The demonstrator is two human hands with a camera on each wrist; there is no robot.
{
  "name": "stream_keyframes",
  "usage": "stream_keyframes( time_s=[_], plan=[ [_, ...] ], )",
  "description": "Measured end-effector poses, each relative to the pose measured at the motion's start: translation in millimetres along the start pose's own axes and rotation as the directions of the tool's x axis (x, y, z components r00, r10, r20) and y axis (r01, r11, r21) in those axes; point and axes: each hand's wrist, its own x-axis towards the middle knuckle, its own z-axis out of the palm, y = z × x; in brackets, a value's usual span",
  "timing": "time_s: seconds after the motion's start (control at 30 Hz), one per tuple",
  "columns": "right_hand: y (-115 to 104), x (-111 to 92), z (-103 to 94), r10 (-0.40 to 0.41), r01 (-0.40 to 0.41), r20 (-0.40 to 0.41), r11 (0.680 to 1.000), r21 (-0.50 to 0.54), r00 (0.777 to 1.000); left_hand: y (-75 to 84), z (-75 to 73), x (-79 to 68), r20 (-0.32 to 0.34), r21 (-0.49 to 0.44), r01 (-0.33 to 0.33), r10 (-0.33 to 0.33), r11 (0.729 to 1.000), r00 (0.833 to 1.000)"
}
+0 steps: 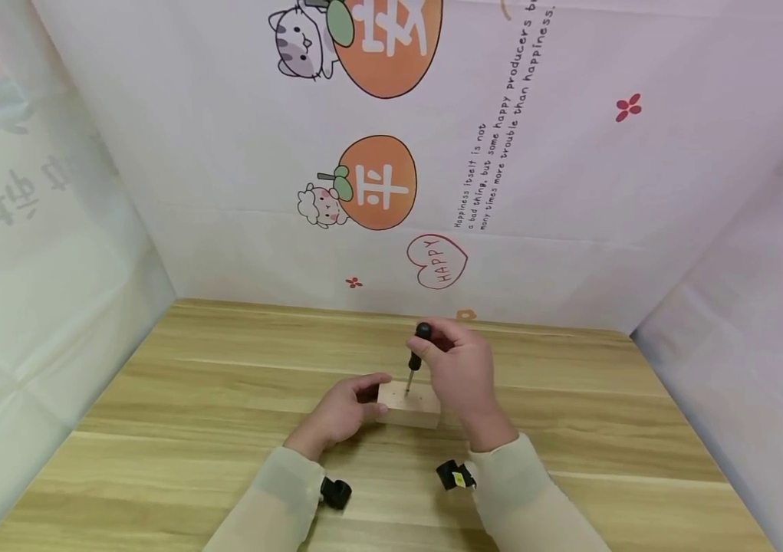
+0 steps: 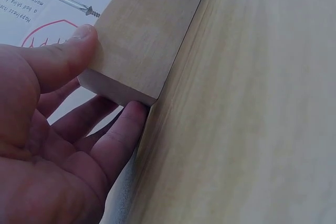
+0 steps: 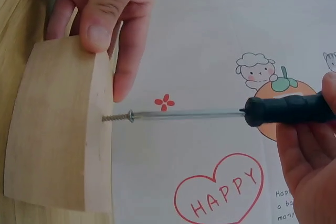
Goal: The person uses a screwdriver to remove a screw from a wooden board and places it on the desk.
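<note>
A pale wooden block (image 1: pixel 410 415) rests on the table, its left end gripped between the thumb and fingers of my left hand (image 1: pixel 344 410). Partway into the block's top face stands a screw (image 3: pixel 116 117), its threads still showing below the head. My right hand (image 1: pixel 462 372) holds a screwdriver (image 3: pixel 286 109) by its black handle, thumb on one side and fingers on the other. The steel shaft (image 3: pixel 189 114) meets the screw head, close to upright in the head view. Small marks or holes dot the same face; how deep they go I cannot tell.
The wood-grain table (image 1: pixel 225 460) extends around the block. A white printed sheet (image 1: pixel 543 268) hangs behind its back edge, and pale sheets (image 1: pixel 39 307) hang at both sides. Black camera mounts (image 1: pixel 336 493) sit at both wrists.
</note>
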Motion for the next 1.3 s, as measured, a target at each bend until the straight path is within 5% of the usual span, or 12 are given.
stream_keyframes(
  time_s=[0.37,0.53,0.7,0.97,1.13,1.3],
  plan=[
    [6,3,-7.8,-0.116,0.121,0.187,0.992,-0.018,0.976,2.5,1.0,-1.7,0.004,0.029,0.008,-0.008,1.000,1.000],
    [7,-1,1.0,-0.218,0.228,0.135,0.972,-0.062,0.967,1.6,1.3,-1.2,0.004,0.050,0.003,-0.003,0.999,1.000],
    [6,-4,11.5,-0.363,0.363,0.025,0.922,-0.133,0.931,1.5,1.0,-1.4,0.006,0.011,-0.009,0.009,1.000,1.000],
    [12,-9,19.7,-0.455,0.414,-0.121,0.872,-0.260,0.882,-1.3,0.3,-1.2,0.002,0.000,-0.010,0.010,1.000,1.000],
    [4,-9,18.9,-0.361,0.331,-0.145,0.923,-0.198,0.921,-1.4,-0.8,-1.5,0.003,0.003,-0.008,0.008,1.000,1.000],
    [-3,-9,16.6,-0.225,0.219,-0.083,0.973,-0.071,0.971,2.2,-2.1,-2.7,-0.004,0.010,-0.015,0.016,1.000,1.000]
  ],
)
